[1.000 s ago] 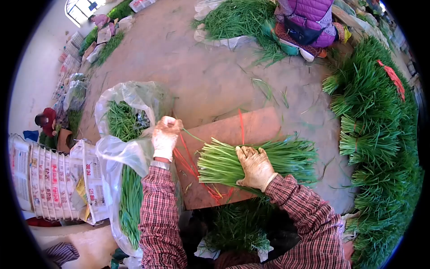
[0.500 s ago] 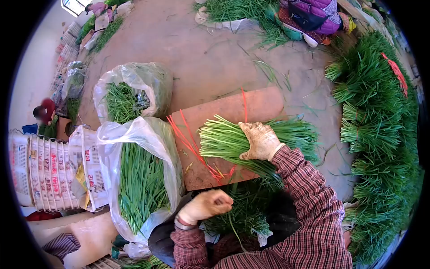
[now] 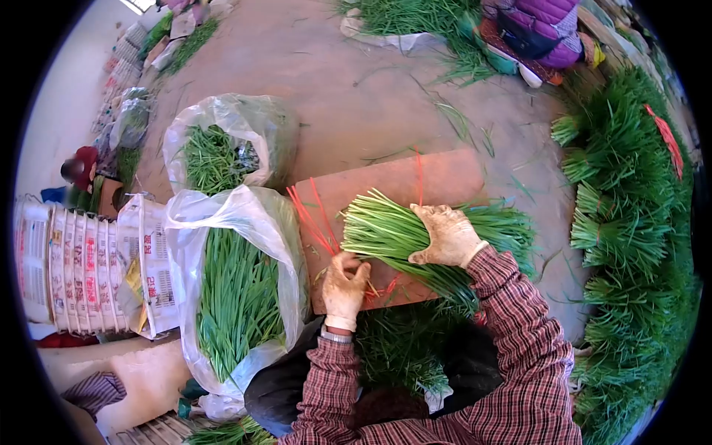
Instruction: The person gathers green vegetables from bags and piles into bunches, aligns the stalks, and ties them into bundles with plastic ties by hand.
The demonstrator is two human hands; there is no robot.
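Note:
A bundle of long green stalks, like garlic chives [image 3: 382, 228], lies across a reddish-brown board [image 3: 452, 169], pale cut ends toward the left. My right hand [image 3: 447, 236], in a soiled pale glove, is closed over the bundle's middle, thumb on the near side. A red tie [image 3: 420, 178] sticks out beyond the bundle at that hand. My left hand [image 3: 345, 289], also gloved, is at the board's near left edge with fingers curled, over several loose red ties [image 3: 310, 216]. Its fingertips are partly hidden, so whether it pinches a tie is unclear.
Left of the board stand two clear plastic bags [image 3: 285, 278] of greens, with stacked white crates [image 3: 89, 271] farther left. Tied bundles [image 3: 623, 245] line the right side. Loose greens [image 3: 404, 341] lie by my lap. Another person [image 3: 538, 37] sits at the far right beside a pile [image 3: 415, 18].
My left hand has moved up and forward from near my lap to the red ties; the green blade hanging below it is gone from view. My right hand stays on the bundle.

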